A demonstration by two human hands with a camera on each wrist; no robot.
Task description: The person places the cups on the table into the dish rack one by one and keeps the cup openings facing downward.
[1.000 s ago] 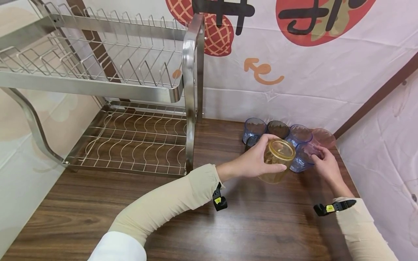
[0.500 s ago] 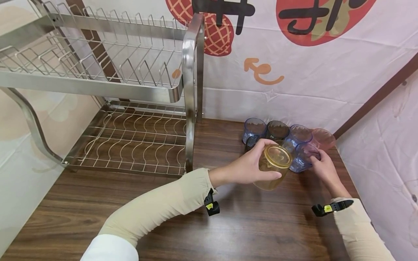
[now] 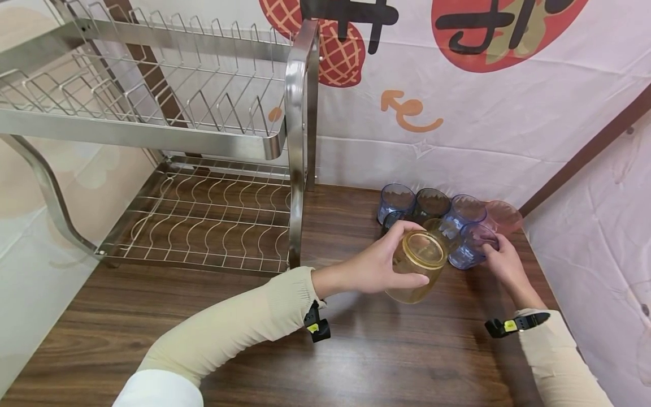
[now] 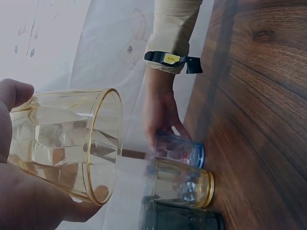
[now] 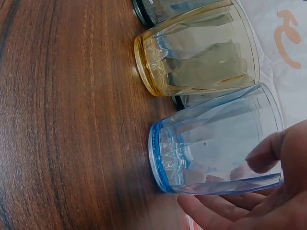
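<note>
My left hand (image 3: pixel 373 265) grips a clear yellow cup (image 3: pixel 414 277) in the air over the table, thumb on one side and fingers round the other. Its thick gold base faces up and its mouth points down, slightly tilted. Farther right, my right hand (image 3: pixel 508 268) pinches the rim of a blue cup (image 3: pixel 464 254) that stands upright on the wood. In the right wrist view, the thumb (image 5: pixel 266 155) lies over the rim and the fingers run along the outside. Beside that blue cup stands another yellow cup (image 5: pixel 201 57), partly hidden in the head view.
Behind stand more cups against the cloth wall: a blue one (image 3: pixel 395 202), a dark grey one (image 3: pixel 431 202), a second blue one (image 3: pixel 467 208) and a pink one (image 3: pixel 506 217). A two-tier steel dish rack (image 3: pixel 203 141) fills the left of the brown table (image 3: pixel 366 350).
My left hand has drawn the upturned yellow cup left and toward me, away from the other cups. The right hand moved slightly early on and stays at the blue cup's rim.
</note>
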